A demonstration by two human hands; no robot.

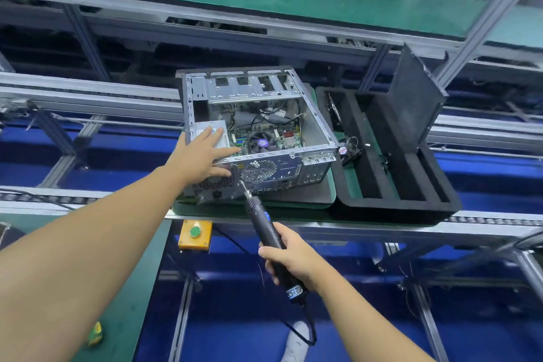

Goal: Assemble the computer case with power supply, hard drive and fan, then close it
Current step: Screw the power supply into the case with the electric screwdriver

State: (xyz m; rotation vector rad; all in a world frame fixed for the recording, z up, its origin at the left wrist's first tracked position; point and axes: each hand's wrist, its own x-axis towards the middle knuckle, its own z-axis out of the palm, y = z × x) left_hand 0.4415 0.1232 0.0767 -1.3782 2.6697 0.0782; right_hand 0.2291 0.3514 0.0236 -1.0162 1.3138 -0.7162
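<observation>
Case position: the computer case (286, 167) is lying on its side on the worktop (293, 203), open face up, with its rear panel facing the near side.
Power supply: the power supply (221, 138) is sitting inside the case's near-left corner, against the rear panel.
Left grip: the left hand (202, 156) is pressing flat on the power supply, fingers straight and spread and the thumb lying on the rear panel; it is closing round nothing.
Right grip: the right hand (291, 257) is wrapping its fingers fully round the electric screwdriver (266, 220), low on the body.
Key relation: the driver's long axis is running from the near-right grip up to the far left. Its tip is sitting at the rear panel just left of the fan grille (259, 170), beside the power supply's right edge. The work point is therefore lying far and left of the right grip, just right of the bracing thumb.
Step, judged: the person is probably fixing the power supply; whether a screw is sitting on the bit is too small to tell.
Parts waiting: the side panel (414, 97) is leaning upright in the foam tray (396, 203) to the right, and a small fan (348, 151) is lying at the tray's left edge.
</observation>
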